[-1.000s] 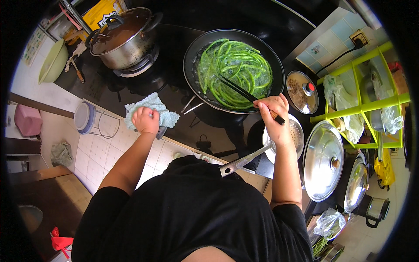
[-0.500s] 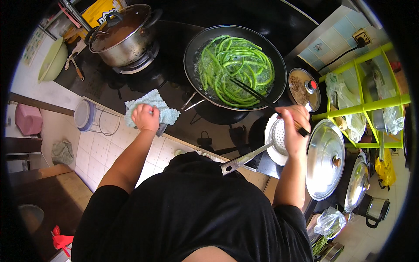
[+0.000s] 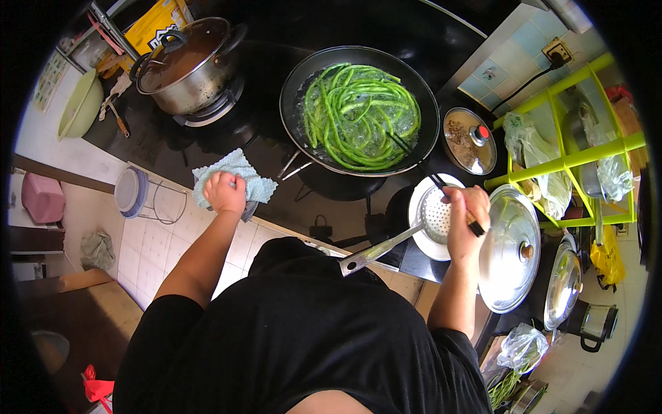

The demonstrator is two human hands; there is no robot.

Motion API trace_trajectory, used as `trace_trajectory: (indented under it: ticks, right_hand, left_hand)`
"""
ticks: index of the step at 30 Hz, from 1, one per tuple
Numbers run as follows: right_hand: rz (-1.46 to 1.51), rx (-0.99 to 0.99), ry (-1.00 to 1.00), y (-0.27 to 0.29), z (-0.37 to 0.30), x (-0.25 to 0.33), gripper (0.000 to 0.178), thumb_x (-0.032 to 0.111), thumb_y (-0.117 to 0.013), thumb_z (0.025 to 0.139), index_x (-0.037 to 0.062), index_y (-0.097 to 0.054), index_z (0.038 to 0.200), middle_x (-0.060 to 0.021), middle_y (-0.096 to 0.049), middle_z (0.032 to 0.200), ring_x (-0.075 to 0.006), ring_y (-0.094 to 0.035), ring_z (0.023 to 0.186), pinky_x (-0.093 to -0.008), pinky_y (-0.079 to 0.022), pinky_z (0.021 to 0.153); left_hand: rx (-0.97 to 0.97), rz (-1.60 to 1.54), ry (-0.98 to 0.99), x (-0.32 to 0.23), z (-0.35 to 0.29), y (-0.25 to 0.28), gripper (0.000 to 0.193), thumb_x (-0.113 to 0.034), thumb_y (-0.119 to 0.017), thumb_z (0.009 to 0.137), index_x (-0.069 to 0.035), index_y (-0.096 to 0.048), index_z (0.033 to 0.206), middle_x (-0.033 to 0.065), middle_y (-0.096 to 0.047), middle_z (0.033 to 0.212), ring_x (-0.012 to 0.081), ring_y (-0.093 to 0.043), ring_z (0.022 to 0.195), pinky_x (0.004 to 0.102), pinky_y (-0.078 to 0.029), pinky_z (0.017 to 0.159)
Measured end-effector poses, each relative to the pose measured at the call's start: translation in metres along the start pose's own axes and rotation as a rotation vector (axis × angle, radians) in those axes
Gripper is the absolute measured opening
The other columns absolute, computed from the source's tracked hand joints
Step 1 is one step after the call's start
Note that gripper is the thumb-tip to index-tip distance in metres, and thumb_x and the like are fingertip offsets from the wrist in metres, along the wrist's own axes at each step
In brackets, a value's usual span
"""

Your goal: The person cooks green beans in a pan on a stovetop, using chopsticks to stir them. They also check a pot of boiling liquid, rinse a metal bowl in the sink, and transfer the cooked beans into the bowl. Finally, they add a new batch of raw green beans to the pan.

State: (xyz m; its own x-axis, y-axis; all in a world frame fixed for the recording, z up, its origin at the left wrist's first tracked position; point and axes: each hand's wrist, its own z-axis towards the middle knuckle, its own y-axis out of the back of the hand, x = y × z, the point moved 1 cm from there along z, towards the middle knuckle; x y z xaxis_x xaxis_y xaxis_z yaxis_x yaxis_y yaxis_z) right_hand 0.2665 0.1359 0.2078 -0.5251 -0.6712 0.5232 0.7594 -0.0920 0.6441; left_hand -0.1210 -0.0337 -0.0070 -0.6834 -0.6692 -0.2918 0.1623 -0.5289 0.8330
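A black frying pan (image 3: 296,90) full of long green beans (image 3: 358,114) sits on the dark stove. My right hand (image 3: 465,217) is closed around a pair of dark chopsticks (image 3: 420,165); their tips reach over the pan's right rim. It hovers above a metal skimmer (image 3: 434,217) resting on a white plate (image 3: 417,238). My left hand (image 3: 224,192) presses on a light blue cloth (image 3: 255,183) lying at the stove's front edge, by the pan's handle.
A steel pot with a glass lid (image 3: 183,62) stands at the back left. A small lidded bowl (image 3: 469,138) sits right of the pan. Large metal lids (image 3: 510,248) lie at the right, beside a green rack (image 3: 572,117) with bags. A green bowl (image 3: 79,107) sits far left.
My right hand has drawn back from the pan toward the skimmer at the right, taking the chopsticks with it. My left hand stays on the cloth.
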Motion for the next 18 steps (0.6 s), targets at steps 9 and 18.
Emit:
trace_trajectory:
  ticks: [9,18]
  right_hand:
    - [0.027,0.012,0.018,0.001,-0.002,0.001,0.006,0.007,-0.061,0.078,0.006,-0.066,0.078,-0.0052,-0.059,0.068,-0.0233,-0.055,0.07,-0.0369,-0.037,0.086]
    - [0.02,-0.013,0.047,0.0,-0.001,0.011,0.006,0.006,-0.06,0.078,0.0058,-0.066,0.077,-0.0037,-0.06,0.067,-0.0214,-0.055,0.067,-0.0385,-0.037,0.086]
  left_hand:
    - [0.021,-0.001,0.001,0.001,0.0,-0.002,0.018,-0.028,-0.061,0.072,-0.013,-0.053,0.064,0.0024,-0.055,0.087,0.0263,-0.048,0.093,0.039,-0.032,0.087]
    - [0.033,-0.005,0.001,0.003,-0.002,-0.003,0.018,-0.027,-0.061,0.072,-0.013,-0.053,0.065,0.0034,-0.056,0.089,0.0274,-0.047,0.094,0.04,-0.032,0.087]
